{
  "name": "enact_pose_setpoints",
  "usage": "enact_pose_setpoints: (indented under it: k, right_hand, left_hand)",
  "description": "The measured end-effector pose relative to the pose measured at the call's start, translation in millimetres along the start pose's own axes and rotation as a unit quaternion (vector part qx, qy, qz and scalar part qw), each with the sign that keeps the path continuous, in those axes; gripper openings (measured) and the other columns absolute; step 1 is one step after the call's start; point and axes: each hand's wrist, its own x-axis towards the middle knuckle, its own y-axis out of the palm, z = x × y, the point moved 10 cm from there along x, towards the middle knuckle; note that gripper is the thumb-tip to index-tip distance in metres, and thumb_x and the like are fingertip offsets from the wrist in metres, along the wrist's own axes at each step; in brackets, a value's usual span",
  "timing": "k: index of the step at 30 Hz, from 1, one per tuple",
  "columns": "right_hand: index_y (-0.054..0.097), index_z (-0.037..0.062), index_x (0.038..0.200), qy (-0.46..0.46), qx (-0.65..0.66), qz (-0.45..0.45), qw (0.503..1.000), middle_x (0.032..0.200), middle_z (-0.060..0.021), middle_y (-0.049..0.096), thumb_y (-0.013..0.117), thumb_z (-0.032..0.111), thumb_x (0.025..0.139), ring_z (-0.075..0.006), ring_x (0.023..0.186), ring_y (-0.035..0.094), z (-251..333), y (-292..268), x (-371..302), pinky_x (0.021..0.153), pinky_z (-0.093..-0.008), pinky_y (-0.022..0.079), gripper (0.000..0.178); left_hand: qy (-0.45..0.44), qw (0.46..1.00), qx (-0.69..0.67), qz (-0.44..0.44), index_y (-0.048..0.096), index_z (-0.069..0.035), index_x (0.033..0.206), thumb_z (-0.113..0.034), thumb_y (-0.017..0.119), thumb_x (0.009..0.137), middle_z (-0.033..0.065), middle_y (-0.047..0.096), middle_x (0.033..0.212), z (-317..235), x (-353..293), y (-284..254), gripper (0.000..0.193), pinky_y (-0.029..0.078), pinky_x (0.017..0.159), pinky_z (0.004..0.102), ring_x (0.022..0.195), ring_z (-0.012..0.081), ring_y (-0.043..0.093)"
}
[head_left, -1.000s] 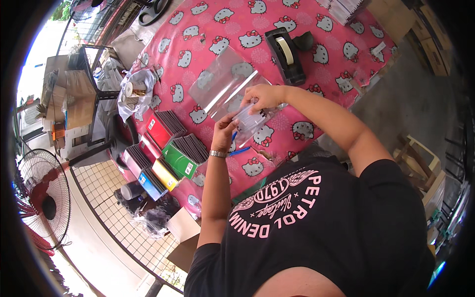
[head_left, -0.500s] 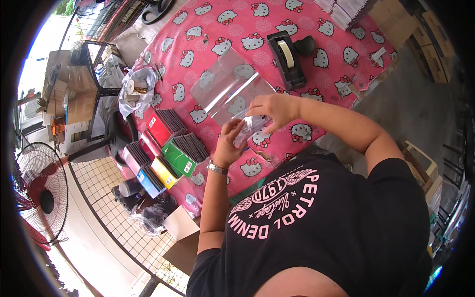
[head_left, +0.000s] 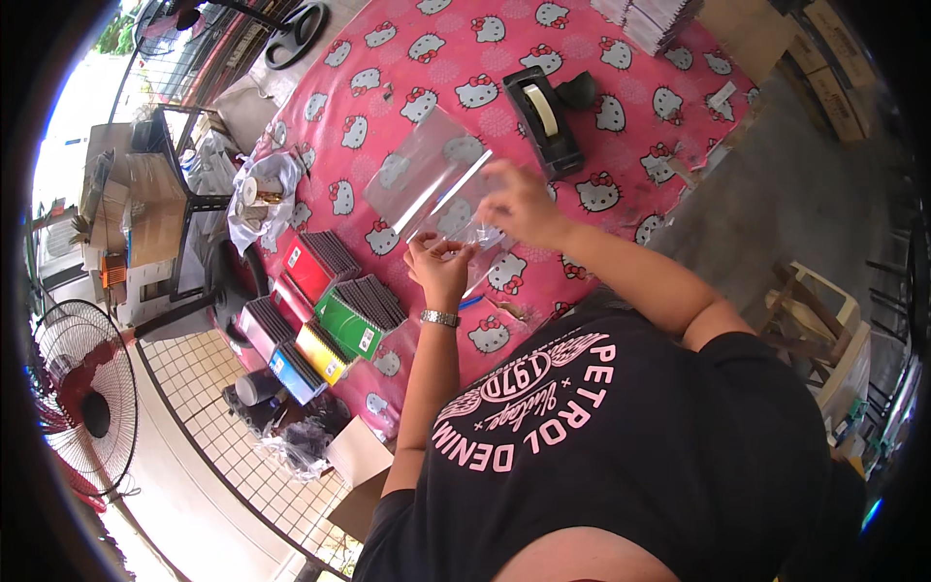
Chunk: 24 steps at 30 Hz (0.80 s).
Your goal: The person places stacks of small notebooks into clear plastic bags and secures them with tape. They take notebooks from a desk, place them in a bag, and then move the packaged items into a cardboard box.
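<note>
My left hand (head_left: pixel 442 270), with a metal watch on the wrist, pinches a clear plastic bag (head_left: pixel 477 260) between thumb and fingers. To its right, my right hand (head_left: pixel 526 206) is raised over the plastic with fingers apart, slightly blurred, and appears to hold nothing. Just beyond both hands, clear plastic bags (head_left: pixel 419 167) lie flat and shiny on the table. Left of my left hand stand stacks of spiral notebooks: red (head_left: pixel 312 270), green (head_left: pixel 351 322), yellow (head_left: pixel 318 351), blue (head_left: pixel 291 376) and pink (head_left: pixel 260 325).
A black tape dispenser (head_left: pixel 555 145) sits beyond my right hand on the pink patterned tablecloth (head_left: pixel 436 82). A blue pen (head_left: pixel 470 303) lies near the front edge. White stacked papers (head_left: pixel 648 21) are at the far right. A white plastic bag (head_left: pixel 264 199) and a fan (head_left: pixel 92 398) are on the left.
My right hand has come off the plastic and lifted away, its fingers spreading. My left hand keeps its pinch on the bag. The view has shifted slightly.
</note>
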Motion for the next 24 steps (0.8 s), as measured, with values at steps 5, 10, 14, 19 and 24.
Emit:
enact_pose_setpoints:
  k: [5,10,14,19,24]
  right_hand:
    - [0.068,0.0004,0.078,0.263,-0.088,-0.087,0.957,0.087,-0.0113,0.064,0.070,0.021,0.082,-0.0279,0.089,0.056,-160,-50,-32,0.078,-0.0372,0.047,0.021]
    - [0.065,0.0007,0.075,0.387,0.293,-0.098,0.869,0.082,-0.0042,0.060,0.066,0.013,0.085,-0.0127,0.063,0.053,-179,-29,-51,0.059,-0.0276,0.044,0.015]
    - [0.059,0.0045,0.080,0.431,0.511,-0.125,0.733,0.076,-0.0012,0.055,0.062,0.008,0.087,-0.0106,0.061,0.050,-164,-5,-115,0.053,-0.0250,0.039,0.008]
    - [0.055,0.0098,0.084,0.480,0.646,0.143,0.577,0.072,0.0036,0.048,0.060,0.009,0.087,-0.0039,0.055,0.041,-143,83,-119,0.049,-0.0199,0.032,0.006]
    - [0.055,0.0025,0.072,0.002,0.307,0.402,0.863,0.062,0.0007,0.050,0.068,0.026,0.083,-0.0113,0.056,0.050,12,88,38,0.050,-0.0299,0.038,0.030]
  left_hand:
    - [0.074,0.991,0.081,0.077,0.072,-0.012,0.075,-0.029,0.080,0.060,-0.0002,0.061,0.116,-14,15,10,0.024,0.024,0.095,0.0448,0.115,0.0239,0.045]
    - [0.060,0.994,0.029,0.083,0.069,-0.006,0.093,-0.023,0.084,0.058,0.0071,0.064,0.102,-32,20,0,0.041,0.037,0.093,0.0345,0.103,0.0238,0.053]
    - [0.036,0.993,-0.031,0.112,0.070,-0.005,0.095,-0.017,0.085,0.059,0.0063,0.063,0.099,-1,25,1,0.041,0.043,0.088,0.0332,0.098,0.0205,0.056]
    - [0.008,0.986,-0.122,0.116,0.070,-0.001,0.099,-0.008,0.083,0.065,0.0052,0.065,0.096,30,30,25,0.037,0.048,0.079,0.0281,0.089,0.0147,0.058]
    - [-0.052,0.978,-0.157,0.128,0.074,-0.016,0.100,-0.024,0.086,0.060,0.0092,0.057,0.100,58,28,35,0.043,0.049,0.085,0.0361,0.094,0.0230,0.059]
